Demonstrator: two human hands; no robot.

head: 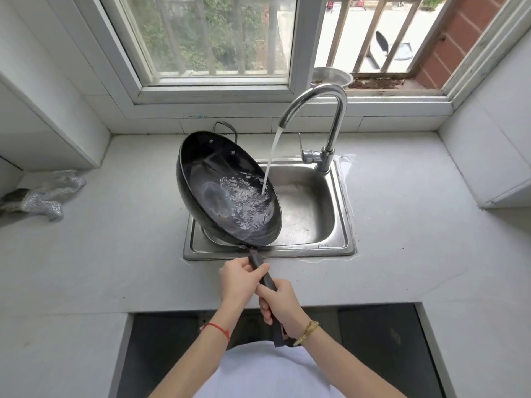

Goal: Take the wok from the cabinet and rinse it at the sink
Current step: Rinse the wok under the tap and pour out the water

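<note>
Both hands, left hand point(240, 278) and right hand point(280, 303), grip the tilted wok point(218, 182) over the sink point(330, 242); rinsing under the faucet point(324, 110) is underway, draining left.

A pale grey stone-look countertop point(402, 239) fills the middle of the frame from left edge to right and is cut away at the bottom centre. A stainless steel sink point(343, 214) is set into it at the centre, with a chrome gooseneck faucet point(324, 133) mounted at the sink's upper right corner. A crumpled grey-and-white cloth point(48, 196) is seen lying on the countertop at the left edge. Water is pooled on the surface just right of the sink rim.
</note>
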